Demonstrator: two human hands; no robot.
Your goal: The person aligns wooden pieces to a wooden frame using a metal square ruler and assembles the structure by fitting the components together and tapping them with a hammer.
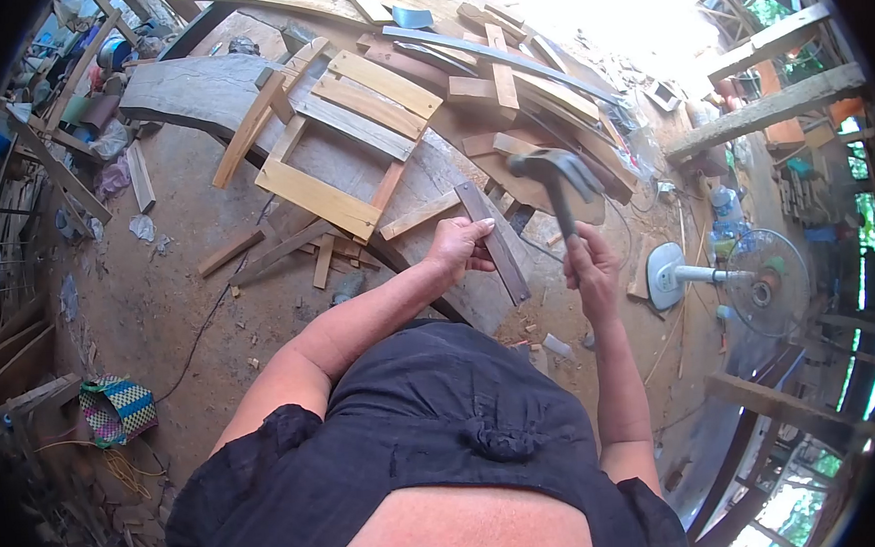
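Observation:
My left hand (461, 247) is closed on a short dark wooden slat (494, 245), its thumb lying over the near face. A claw hammer (561, 198) stands head-up in my right hand (593, 262), the fingers wrapped round its handle. The hammer's head is raised to the right of the slat and apart from it. Beyond my left hand lies a partly assembled wooden frame (318, 198) with several pale slats, resting on a thick slab bench (196, 93).
Loose boards (506, 79) are piled at the back. Wood offcuts (231, 253) lie on the floor to the left. A standing fan (759, 284) is at the right, and a woven basket (117, 408) sits at the lower left.

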